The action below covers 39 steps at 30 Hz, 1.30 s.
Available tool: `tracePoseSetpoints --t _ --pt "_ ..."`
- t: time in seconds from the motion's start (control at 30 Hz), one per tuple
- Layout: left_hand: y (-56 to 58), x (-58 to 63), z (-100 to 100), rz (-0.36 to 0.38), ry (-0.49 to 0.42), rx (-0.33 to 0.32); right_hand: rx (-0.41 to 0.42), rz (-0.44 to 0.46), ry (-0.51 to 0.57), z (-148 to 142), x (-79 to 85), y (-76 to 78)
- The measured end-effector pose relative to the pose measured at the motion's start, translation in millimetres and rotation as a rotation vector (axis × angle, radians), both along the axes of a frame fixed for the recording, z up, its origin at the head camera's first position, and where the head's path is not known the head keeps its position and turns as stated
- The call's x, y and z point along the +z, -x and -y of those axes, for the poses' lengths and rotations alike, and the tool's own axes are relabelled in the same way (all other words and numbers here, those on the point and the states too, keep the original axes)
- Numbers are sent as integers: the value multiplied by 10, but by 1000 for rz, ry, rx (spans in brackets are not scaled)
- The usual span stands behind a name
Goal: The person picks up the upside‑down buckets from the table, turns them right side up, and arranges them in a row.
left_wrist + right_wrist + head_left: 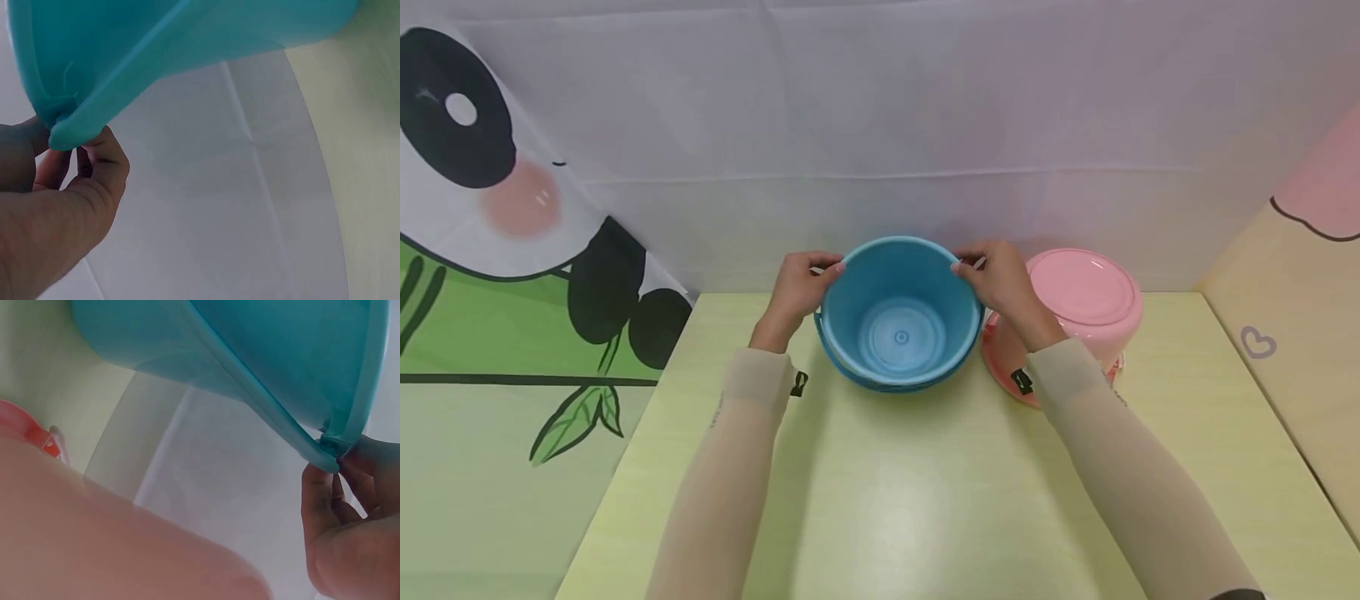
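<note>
A blue plastic bucket (901, 333) stands upright near the back of the table, its mouth facing up and its inside bare. Its handle (887, 387) hangs down along the front of the rim. My left hand (797, 287) pinches the rim on the left side, thumb over the edge and fingers beneath, as the left wrist view shows up close. On the opposite side my right hand (1003, 283) pinches the rim in the same way. Whether the base touches the table is hard to tell.
An upside-down pink bucket (1086, 287) stands right of the blue one, partly behind my right forearm. A white cloth (880, 108) hangs along the table's back edge. Printed panels flank both sides, and the pale table (887, 492) stretches toward me.
</note>
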<state>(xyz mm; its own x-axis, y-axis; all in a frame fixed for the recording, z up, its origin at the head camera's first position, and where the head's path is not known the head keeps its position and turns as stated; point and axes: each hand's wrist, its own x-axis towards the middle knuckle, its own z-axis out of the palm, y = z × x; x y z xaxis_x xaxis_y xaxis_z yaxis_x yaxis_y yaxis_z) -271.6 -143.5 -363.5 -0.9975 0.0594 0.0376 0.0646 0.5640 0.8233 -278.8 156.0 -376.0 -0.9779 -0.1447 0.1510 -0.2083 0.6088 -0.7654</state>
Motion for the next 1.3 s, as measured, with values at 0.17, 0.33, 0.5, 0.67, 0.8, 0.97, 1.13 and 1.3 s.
tracePoseSetpoints --t 0.17,0.33,0.5,0.67,0.8,0.97,1.13,1.3 --pt "22 -16 -18 -7 -1 3 1 -9 13 -11 -41 37" --pt "73 -59 -6 -8 -25 -1 -20 -45 45 14 -92 69" --pt "129 -76 39 -7 -13 -14 -40 -42 53 48 -105 98" --pt "180 -78 56 -14 5 -18 -51 -18 31 72 -98 131" --pt "216 -136 54 20 -10 -24 -51 15 17 81 -129 163" --pt "217 -234 70 103 -82 -16 -40 69 24 73 -176 183" --pt "190 -273 64 59 -97 2 -30 75 21 57 -193 190" --pt "188 -308 54 46 -102 28 -19 69 24 21 -186 180"
